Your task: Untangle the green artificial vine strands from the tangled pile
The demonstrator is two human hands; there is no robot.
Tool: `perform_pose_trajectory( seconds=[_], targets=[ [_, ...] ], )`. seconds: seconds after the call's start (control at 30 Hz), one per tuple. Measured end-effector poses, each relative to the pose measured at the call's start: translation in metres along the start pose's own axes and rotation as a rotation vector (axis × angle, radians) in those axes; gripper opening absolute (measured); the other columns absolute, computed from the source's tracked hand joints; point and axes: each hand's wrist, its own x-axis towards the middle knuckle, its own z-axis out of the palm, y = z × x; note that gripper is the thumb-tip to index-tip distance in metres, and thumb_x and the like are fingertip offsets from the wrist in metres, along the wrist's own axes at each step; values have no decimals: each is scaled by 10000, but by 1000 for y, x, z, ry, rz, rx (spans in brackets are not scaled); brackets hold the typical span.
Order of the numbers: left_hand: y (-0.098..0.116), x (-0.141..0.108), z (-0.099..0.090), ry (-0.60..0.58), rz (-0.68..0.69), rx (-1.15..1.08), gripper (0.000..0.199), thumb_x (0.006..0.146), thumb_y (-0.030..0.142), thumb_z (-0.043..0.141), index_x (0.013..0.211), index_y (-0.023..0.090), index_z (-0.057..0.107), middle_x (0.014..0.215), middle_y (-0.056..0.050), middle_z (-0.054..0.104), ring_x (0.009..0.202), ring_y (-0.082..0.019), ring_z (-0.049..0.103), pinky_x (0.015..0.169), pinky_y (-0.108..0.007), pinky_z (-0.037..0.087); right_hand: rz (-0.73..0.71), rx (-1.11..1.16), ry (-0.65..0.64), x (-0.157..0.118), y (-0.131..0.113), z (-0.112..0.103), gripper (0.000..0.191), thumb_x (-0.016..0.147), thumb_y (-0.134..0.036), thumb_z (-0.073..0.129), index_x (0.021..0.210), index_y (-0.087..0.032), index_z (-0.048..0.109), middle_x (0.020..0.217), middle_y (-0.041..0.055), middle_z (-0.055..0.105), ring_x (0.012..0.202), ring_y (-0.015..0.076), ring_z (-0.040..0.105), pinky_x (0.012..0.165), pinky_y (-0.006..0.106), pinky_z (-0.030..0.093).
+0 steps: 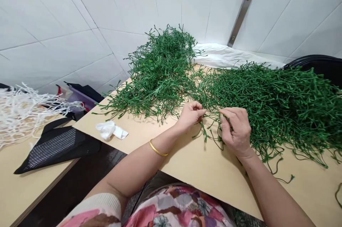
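Both my hands are closed in pinches just above the table, a short gap apart, at the near edge of the green cords. My left hand [190, 115], with a gold bangle at the wrist, pinches thumb to finger on a thin green cord [204, 133] that hangs below it. My right hand [236, 130] likewise pinches a green cord between thumb and forefinger; whether it is the same cord cannot be made out. In front of them rises a tangled pile of green cords [165, 66] with knotted ends. A second, wider pile of green cords [275, 95] spreads to the right.
A crumpled white tissue [109, 130] lies on the light wooden table [149, 141]. Another table at the left bears white cords [24, 113] and a black mesh pouch [53, 148]. White plastic sheeting [227, 56] runs along the tiled wall, which carries a metal bracket [240, 18].
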Motion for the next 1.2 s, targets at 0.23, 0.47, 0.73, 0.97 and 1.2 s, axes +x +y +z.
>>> perform_pose_trajectory(
  seconds=[0.23,0.47,0.73,0.97,1.2],
  targets=[
    [-6,4,1,-18,-32,-99,141,595,61,562,567,138,447,526,42,479,399,-37,422,439,-185,326,-37,-28,92,2,-2,-3,306,746,-64,521,1030,-175,542,944,107,601,909,221,541,784,387,443],
    [-4,7,-2,-44,-103,-61,136,588,113,595,514,124,482,506,34,479,391,-26,369,428,-187,274,-66,-63,-24,-1,-1,0,275,770,-92,507,1029,-179,542,945,93,629,905,211,547,802,373,423],
    [-6,8,-2,-118,-151,-96,152,512,176,682,561,107,555,531,36,473,428,-13,339,428,-177,240,-36,-71,-9,0,1,-1,291,770,-80,486,1039,-171,547,957,103,631,923,226,540,816,392,418],
    [-3,3,0,-164,-128,-95,138,503,97,665,587,112,557,624,6,548,482,-29,437,480,-200,305,172,168,38,2,6,-1,256,764,-43,414,887,-191,583,881,71,606,860,183,567,779,357,464],
    [-7,0,1,-163,-103,-31,151,477,91,646,576,124,536,569,27,535,480,-47,434,506,-217,307,161,366,-41,3,0,-9,280,725,-3,422,797,-196,612,845,47,628,818,166,592,736,337,484]
  ],
)
